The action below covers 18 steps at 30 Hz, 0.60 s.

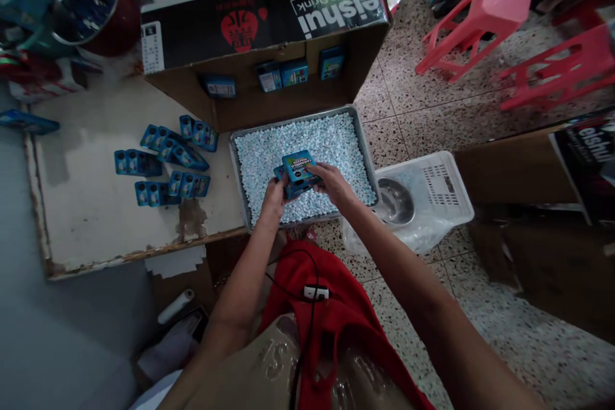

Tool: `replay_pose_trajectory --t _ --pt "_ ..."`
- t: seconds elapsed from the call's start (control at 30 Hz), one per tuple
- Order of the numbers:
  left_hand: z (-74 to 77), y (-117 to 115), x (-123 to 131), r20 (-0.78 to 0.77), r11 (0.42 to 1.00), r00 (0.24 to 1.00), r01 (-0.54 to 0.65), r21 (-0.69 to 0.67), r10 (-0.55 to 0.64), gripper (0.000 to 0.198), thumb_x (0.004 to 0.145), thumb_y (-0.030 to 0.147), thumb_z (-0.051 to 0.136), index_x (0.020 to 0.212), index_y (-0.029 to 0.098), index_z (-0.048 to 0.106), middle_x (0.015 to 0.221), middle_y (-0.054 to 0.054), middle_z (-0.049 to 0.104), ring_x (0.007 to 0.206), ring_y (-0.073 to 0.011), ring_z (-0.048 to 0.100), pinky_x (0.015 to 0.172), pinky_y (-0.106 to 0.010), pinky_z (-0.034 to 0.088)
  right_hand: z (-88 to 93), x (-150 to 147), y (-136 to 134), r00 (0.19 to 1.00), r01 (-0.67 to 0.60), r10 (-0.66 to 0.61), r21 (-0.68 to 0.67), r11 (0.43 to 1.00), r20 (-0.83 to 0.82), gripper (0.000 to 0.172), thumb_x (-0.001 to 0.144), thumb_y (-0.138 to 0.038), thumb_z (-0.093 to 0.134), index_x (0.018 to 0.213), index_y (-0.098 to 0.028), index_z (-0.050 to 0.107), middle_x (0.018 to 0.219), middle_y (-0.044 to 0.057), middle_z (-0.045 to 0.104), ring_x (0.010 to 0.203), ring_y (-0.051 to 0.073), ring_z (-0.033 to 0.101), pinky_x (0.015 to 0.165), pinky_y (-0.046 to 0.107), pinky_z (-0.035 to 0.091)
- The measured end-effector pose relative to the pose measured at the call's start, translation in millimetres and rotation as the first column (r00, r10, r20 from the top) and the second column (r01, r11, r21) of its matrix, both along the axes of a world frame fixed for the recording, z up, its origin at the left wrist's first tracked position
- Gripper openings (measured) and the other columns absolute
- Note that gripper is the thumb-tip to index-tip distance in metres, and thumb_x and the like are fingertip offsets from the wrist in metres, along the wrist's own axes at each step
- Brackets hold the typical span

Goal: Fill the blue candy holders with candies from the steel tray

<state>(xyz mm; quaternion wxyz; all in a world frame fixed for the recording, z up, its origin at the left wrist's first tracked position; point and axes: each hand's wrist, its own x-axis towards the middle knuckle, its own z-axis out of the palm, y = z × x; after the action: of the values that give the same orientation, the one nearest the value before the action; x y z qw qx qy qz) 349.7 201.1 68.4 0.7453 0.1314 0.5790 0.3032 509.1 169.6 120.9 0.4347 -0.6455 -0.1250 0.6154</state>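
Both my hands hold small blue candy packs [298, 166] above a metal tray [234, 166] filled with pale blue and white candies [331, 134]. The label of the top pack faces up, with white lettering. My left hand [275, 195] is closed around the packs' left side. On their right edge, my right hand [334, 180] grips with thumb and fingers. More than one pack seems to be in the hands; exactly how many is hidden. To the left, several blue packs [139, 163] lie in overlapping rows on the worn white table [86, 218].
Behind the tray, a cardboard box [269, 25] lies with its opening toward me, several blue packs inside. A red pot [108, 25] stands at back left. Right of the tray are a plastic crate [432, 186] and metal bowl [396, 202]. Pink stools [500, 6] stand farther right.
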Motion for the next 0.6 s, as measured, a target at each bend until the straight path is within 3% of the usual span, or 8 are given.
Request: replay_pose_trajectory --t 0.1,0.2,0.23,0.3,0.37,0.43,0.5,0.6 --pt "-2.9 1 -1 -0.021 1.0 1.0 -0.01 -0.004 0.01 0.026 0.088 0.033 0.085 0.1 0.017 0.068 0.086 -0.004 0.079 0.07 -0.0166 0.075 0.071 -0.028 0.062 -2.2 4 0 0.999 -0.018 0.018 0.012 1.0 0.035 0.034 0.075 -0.047 0.084 0.091 -0.02 0.071 0.069 -0.002 0.068 0.049 0.008 0.055 0.051 0.022 0.047" --pt "-6.8 4 -9 -0.077 1.0 0.997 -0.017 0.012 0.017 0.026 0.086 0.03 0.085 0.1 0.017 0.068 0.09 -0.004 0.079 0.072 -0.0169 0.074 0.072 -0.03 0.062 1.1 14 -1 0.931 -0.112 0.061 0.123 0.986 0.361 0.039 0.08 -0.045 0.078 0.111 -0.023 0.074 0.08 0.0 0.073 0.061 0.014 0.06 0.058 0.027 0.049" --pt "-7.9 5 -11 -0.084 1.0 0.996 -0.015 0.016 0.016 0.028 0.085 0.03 0.087 0.101 0.018 0.068 0.09 -0.004 0.079 0.073 -0.0176 0.075 0.072 -0.03 0.061 3.5 16 0 0.838 -0.189 0.077 0.156 0.97 0.54 0.042 0.081 -0.042 0.078 0.119 -0.024 0.074 0.087 0.0 0.074 0.068 0.016 0.062 0.064 0.029 0.051" --pt "-9.8 6 -15 -0.07 1.0 0.998 0.001 0.016 0.0 0.032 0.081 0.033 0.09 0.099 0.018 0.067 0.088 -0.004 0.078 0.076 -0.0193 0.076 0.072 -0.028 0.06 8.8 17 2 0.531 -0.431 0.14 0.124 0.894 0.836 0.047 0.081 -0.033 0.078 0.127 -0.027 0.073 0.104 0.004 0.076 0.088 0.022 0.066 0.079 0.033 0.054" --pt "-11.0 6 -14 -0.041 1.0 0.999 0.01 0.012 -0.01 0.03 0.082 0.036 0.088 0.096 0.018 0.067 0.085 -0.004 0.077 0.078 -0.0197 0.076 0.07 -0.026 0.059 12.9 10 4 0.193 -0.67 0.228 -0.042 0.741 0.954 0.044 0.086 -0.025 0.076 0.129 -0.026 0.074 0.118 0.009 0.075 0.106 0.028 0.065 0.089 0.038 0.052" --pt "-11.9 3 -10 -0.015 1.0 1.0 -0.004 0.004 0.004 0.025 0.087 0.038 0.081 0.092 0.018 0.066 0.083 -0.004 0.076 0.078 -0.0185 0.074 0.069 -0.025 0.058 14.8 -3 4 -0.06 -0.791 0.276 -0.215 0.574 0.959 0.038 0.094 -0.02 0.068 0.131 -0.026 0.072 0.122 0.012 0.073 0.112 0.031 0.061 0.09 0.04 0.05" --pt "-12.6 -1 -5 0.003 0.999 0.999 -0.039 0.0 0.039 0.02 0.093 0.038 0.072 0.093 0.019 0.067 0.085 -0.003 0.075 0.08 -0.0177 0.073 0.07 -0.025 0.058 14.6 -18 1 -0.197 -0.809 0.284 -0.319 0.494 0.938 0.038 0.102 -0.017 0.056 0.136 -0.027 0.069 0.124 0.013 0.072 0.113 0.032 0.058 0.089 0.043 0.049" --pt "-12.9 -8 2 0.035 0.994 0.993 -0.11 -0.01 0.11 0.025 0.101 0.043 0.059 0.101 0.02 0.067 0.094 -0.005 0.076 0.092 -0.0197 0.074 0.076 -0.028 0.06 14.0 -39 -6 -0.248 -0.77 0.322 -0.388 0.507 0.914 0.042 0.106 -0.015 0.044 0.141 -0.023 0.065 0.129 0.018 0.069 0.113 0.034 0.056 0.089 0.048 0.048"
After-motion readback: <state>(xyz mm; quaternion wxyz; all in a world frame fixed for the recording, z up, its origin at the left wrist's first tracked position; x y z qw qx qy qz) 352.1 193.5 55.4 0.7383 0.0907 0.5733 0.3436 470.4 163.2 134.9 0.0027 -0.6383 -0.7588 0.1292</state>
